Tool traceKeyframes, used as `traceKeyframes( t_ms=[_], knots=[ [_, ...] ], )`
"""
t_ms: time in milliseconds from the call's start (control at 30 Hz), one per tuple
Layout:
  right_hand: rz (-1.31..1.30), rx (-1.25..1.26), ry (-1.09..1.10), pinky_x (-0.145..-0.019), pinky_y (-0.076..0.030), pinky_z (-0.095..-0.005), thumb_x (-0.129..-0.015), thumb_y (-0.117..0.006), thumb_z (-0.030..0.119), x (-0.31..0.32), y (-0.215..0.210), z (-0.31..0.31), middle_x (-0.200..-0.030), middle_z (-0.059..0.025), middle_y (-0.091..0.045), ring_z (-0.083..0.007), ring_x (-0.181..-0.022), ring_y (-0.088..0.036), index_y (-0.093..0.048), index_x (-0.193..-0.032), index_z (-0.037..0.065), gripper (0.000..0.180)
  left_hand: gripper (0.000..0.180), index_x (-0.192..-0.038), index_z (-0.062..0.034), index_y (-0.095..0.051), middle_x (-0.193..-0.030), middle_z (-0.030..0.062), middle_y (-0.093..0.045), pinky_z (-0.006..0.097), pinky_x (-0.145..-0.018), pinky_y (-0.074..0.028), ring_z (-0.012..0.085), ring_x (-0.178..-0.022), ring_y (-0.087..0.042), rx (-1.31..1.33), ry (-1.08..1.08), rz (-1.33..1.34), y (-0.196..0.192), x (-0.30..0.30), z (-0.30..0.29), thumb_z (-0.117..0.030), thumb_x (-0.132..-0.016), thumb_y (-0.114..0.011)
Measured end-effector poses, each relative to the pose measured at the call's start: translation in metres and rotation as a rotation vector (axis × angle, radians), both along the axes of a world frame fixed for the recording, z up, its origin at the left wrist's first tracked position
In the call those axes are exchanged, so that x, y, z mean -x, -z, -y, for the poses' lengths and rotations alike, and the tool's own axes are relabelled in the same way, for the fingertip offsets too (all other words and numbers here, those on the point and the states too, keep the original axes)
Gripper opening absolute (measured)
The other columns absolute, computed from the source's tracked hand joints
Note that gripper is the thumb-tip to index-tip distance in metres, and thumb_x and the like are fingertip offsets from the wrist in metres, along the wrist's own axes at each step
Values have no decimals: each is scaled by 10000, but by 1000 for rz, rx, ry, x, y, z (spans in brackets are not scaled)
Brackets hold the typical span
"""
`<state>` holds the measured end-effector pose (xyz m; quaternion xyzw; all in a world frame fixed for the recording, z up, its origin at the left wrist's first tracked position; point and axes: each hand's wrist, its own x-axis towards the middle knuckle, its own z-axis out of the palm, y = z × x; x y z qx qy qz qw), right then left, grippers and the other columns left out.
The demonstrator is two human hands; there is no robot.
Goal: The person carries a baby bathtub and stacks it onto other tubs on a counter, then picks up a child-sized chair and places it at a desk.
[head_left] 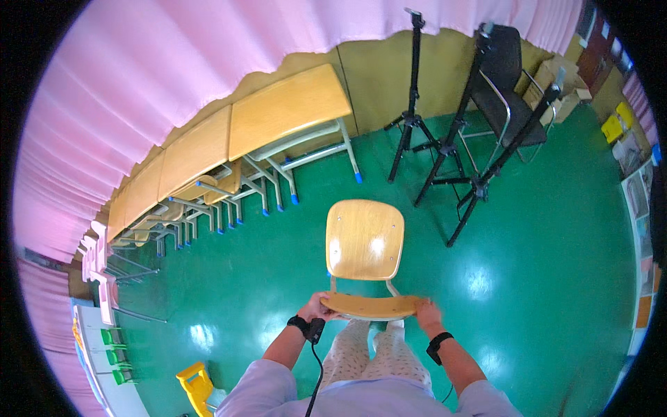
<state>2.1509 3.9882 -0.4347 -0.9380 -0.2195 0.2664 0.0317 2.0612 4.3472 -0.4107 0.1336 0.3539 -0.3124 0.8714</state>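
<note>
Right in front of me is a wooden chair (365, 240) with a light brown seat and a curved backrest (372, 306) on my side of it. At the backrest's left end my left hand (318, 306) is closed on the wood. My right hand (428, 314) grips the opposite end. Part of the chair's pale metal frame shows between seat and backrest; its lower legs are hidden. Both wrists wear black bands, with a small black device and cable at the left one.
A row of wooden desks (288, 111) with chairs under them lines the curtained wall at far left. Black tripod stands (411, 90) and a black armchair (504, 90) stand far right. Pink chairs (104, 278) are at left, a yellow chair (197, 389) near left.
</note>
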Motion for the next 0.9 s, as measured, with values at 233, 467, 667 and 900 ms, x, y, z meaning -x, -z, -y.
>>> traceKeyframes(
  t_ms=[233,467,667,900],
  knots=[
    [90,47,-320,-670,-471,-409,-786,-461,164,-15,-40,-121,-1002,-104,-543,-266,-931,-527,-568,-955,85,215,489,-1167,17,-382,-1155,223,-441,553,-816,-449,391,-1011,-482,-76,-205,-223,63,65,-103,-135,-715,-489],
    [134,-18,-437,-529,-497,-366,-768,-476,131,-36,-48,-171,-831,-71,-580,-234,-747,-589,-553,-898,58,167,347,-998,33,-529,-939,164,-589,392,-674,-499,288,-795,-583,-487,-131,12,51,23,-148,-188,-732,-506],
    [171,119,-328,-552,-511,-362,-772,-493,126,-104,-16,-200,-787,-72,-600,-227,-774,-602,-550,-902,98,145,412,-1054,40,-472,-1040,179,-534,485,-773,-481,345,-879,-556,-110,-210,-89,74,-31,-177,-197,-718,-499],
    [252,153,-258,-587,-515,-338,-759,-503,125,-215,-34,-253,-780,-61,-613,-220,-796,-607,-607,-818,123,119,325,-1011,15,-473,-989,219,-525,468,-703,-522,365,-889,-545,-177,-370,-268,46,-129,-195,-188,-757,-465]
  ],
)
